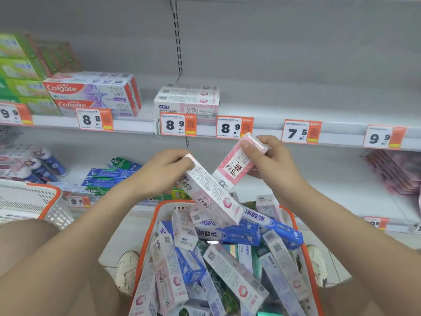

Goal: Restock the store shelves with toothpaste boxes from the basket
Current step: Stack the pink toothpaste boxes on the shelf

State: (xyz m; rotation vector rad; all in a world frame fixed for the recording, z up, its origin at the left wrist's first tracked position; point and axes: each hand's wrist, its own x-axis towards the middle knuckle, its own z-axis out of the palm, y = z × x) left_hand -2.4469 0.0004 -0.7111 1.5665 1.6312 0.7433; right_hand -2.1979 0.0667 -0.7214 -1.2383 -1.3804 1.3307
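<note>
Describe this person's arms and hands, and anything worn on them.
The left hand and right hand wear no gloves, and no ring, watch or bracelet shows. The left arm and right arm are bare to the frame's edge, with no sleeves in view.

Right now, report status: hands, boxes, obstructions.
Left hand grips a white-pink box. Right hand grips a pink box. Both over the basket. Nothing between them and the shelf.

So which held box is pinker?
The pink box in the right hand, with big black characters; the white box in the left hand shows mostly small print.
</note>
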